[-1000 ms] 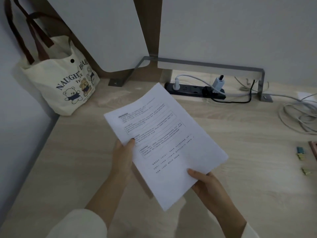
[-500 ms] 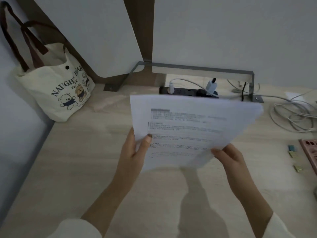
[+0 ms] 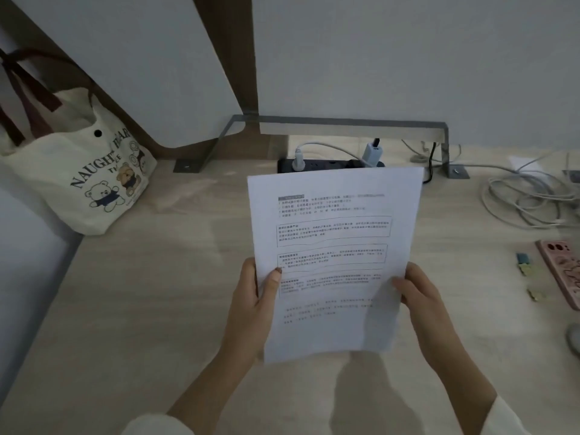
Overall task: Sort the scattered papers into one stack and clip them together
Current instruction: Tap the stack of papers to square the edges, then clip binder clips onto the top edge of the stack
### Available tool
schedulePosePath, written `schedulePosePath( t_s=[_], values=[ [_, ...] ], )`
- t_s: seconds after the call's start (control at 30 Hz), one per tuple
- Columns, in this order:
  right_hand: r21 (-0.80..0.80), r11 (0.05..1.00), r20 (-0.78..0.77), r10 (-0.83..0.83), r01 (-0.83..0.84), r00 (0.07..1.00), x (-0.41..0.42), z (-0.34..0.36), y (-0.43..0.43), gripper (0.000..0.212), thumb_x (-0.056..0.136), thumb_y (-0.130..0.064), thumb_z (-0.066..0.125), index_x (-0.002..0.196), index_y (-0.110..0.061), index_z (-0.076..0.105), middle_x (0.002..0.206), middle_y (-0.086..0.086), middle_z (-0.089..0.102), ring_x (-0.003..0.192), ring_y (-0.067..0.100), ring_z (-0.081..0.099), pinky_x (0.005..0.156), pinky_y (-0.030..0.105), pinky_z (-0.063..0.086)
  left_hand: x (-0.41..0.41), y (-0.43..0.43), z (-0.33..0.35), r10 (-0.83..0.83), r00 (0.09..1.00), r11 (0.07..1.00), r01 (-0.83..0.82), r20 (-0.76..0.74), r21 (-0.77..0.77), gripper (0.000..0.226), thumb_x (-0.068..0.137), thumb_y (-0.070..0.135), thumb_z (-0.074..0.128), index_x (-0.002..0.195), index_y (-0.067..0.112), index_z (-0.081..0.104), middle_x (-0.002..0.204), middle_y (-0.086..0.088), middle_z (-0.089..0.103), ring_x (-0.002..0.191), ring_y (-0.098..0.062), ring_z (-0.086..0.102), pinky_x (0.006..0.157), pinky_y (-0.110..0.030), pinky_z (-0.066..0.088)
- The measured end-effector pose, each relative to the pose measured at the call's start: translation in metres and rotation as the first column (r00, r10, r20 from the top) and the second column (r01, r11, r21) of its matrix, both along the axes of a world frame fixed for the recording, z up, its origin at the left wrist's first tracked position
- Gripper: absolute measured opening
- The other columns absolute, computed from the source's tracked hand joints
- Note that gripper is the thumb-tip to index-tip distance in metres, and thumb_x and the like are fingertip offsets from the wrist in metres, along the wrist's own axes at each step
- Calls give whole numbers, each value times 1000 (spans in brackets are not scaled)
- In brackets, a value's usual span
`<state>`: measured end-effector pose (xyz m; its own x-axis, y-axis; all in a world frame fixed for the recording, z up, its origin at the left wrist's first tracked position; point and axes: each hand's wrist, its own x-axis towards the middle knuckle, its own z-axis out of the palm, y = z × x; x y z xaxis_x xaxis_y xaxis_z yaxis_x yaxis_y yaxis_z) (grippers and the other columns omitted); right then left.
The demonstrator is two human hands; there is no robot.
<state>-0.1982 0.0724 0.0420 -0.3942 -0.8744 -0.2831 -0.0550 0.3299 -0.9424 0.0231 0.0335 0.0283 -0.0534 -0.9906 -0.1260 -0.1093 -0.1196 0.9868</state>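
Note:
A stack of white printed papers (image 3: pixel 332 246) stands upright above the wooden desk (image 3: pixel 141 309), text facing me, bottom edge just above the desktop. My left hand (image 3: pixel 254 302) grips its left edge, thumb on the front sheet. My right hand (image 3: pixel 420 296) grips the right edge, thumb over the front. Small coloured binder clips (image 3: pixel 522 262) lie on the desk to the right, apart from both hands, with another clip (image 3: pixel 535 295) a little nearer.
A cream tote bag (image 3: pixel 91 183) with bear prints leans in the left corner. A black power strip (image 3: pixel 329 164) with plugs sits behind the papers under a metal bracket. Coiled white cables (image 3: pixel 527 199) and a pink phone case (image 3: pixel 561 271) lie at right.
The papers turned from a tilted, slanted hold to upright portrait orientation. My right hand shifted from the bottom corner to the right edge; the view moved slightly left.

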Motion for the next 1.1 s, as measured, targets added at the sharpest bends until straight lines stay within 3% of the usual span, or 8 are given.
schedulePosePath(
  t_s=[0.13,0.23,0.33,0.43,0.57,0.73,0.87,1.1],
  values=[
    [203,979,-51,8,3,999,-34,-17,5,24,90,-3,41,101,-12,60,95,2,64,83,16,60,65,29,46,-34,1,-16,-10,1000,992,10,-1,129,11,92,20,53,95,30,54,95,13,68,84,-1,66,68,-18,51],
    [318,948,-87,1,26,996,-63,-42,10,27,90,-5,41,108,-13,60,95,2,66,85,18,62,66,31,50,-67,2,-36,0,1000,969,-3,12,247,12,92,14,52,94,26,54,97,10,65,85,-2,63,61,-10,49],
    [381,924,-93,14,23,996,-95,-64,14,27,91,-7,43,110,-11,60,95,4,68,84,22,64,75,38,52,-100,2,-55,20,1000,930,-27,22,366,13,92,12,52,101,20,54,97,9,64,85,-4,62,58,-10,48],
    [364,931,-181,37,32,983,-132,-83,17,28,93,-15,47,120,-14,56,115,8,63,96,21,59,83,37,49,-129,-5,-71,17,996,901,-55,93,430,15,91,13,52,104,19,53,103,1,64,89,-10,61,68,-23,50],
    [228,964,-677,53,140,734,-201,-91,14,45,91,-23,54,132,-9,46,139,18,42,126,35,40,103,46,35,-151,-17,-81,21,980,885,-111,198,452,19,91,17,51,110,15,54,106,-1,64,96,-18,62,85,-37,51],
    [284,932,-854,139,226,502,-278,-106,3,77,83,-39,60,142,-6,22,151,25,19,140,38,17,114,51,17,-153,-23,-89,13,969,875,-130,246,466,17,92,15,51,108,14,54,95,6,63,84,-8,61,63,-23,46],
    [313,909,-806,100,277,583,-311,-112,-10,79,82,-40,61,142,-17,15,152,19,13,139,37,15,113,52,17,-152,-22,-90,13,970,866,-133,243,482,25,92,15,52,116,11,55,105,-2,65,93,-17,63,69,-26,49],
    [240,965,-761,117,109,638,-290,-118,-29,48,93,-16,47,137,1,36,142,25,37,130,39,34,110,46,29,-145,-23,-89,22,964,857,-154,266,491,27,91,14,53,117,8,54,110,-6,65,98,-23,63,78,-34,51]
  ],
)
